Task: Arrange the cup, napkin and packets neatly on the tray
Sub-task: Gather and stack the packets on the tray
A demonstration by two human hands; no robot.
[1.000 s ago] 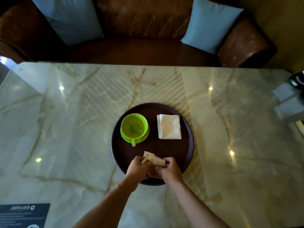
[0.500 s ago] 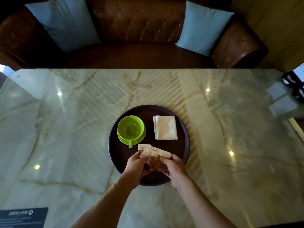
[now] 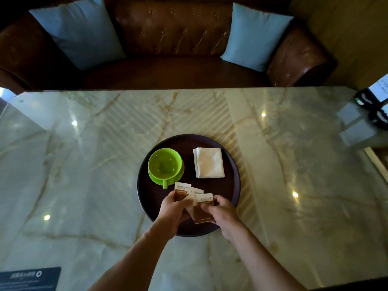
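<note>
- A round dark tray (image 3: pixel 232 164) was seen lying on a marble table (image 3: pixel 84 164), its near edge close to the person.
- On the tray's far left a green cup (image 3: pixel 164 164) was set on a matching green saucer (image 3: pixel 155 179), handle toward the person; nothing could be made out inside the cup.
- A single folded white napkin (image 3: pixel 209 162) was laid flat on the tray's far right, apart from the cup.
- Three brown-and-white packets (image 3: pixel 202 208) were counted, fanned and overlapping over the tray's near part.
- The left hand (image 3: pixel 173 213) was curled around the leftmost packets; the right hand (image 3: pixel 223 213) was pinched on the rightmost packet.
- Bare tray surface was left between cup and napkin and along the right rim.
- Wide bare marble was left on both sides of the tray.
- Two blue cushions (image 3: pixel 77 32) were propped on a brown leather sofa (image 3: pixel 172 26) beyond the table's far edge.
- A dark card (image 3: pixel 29 278) was lying at the near left corner.
</note>
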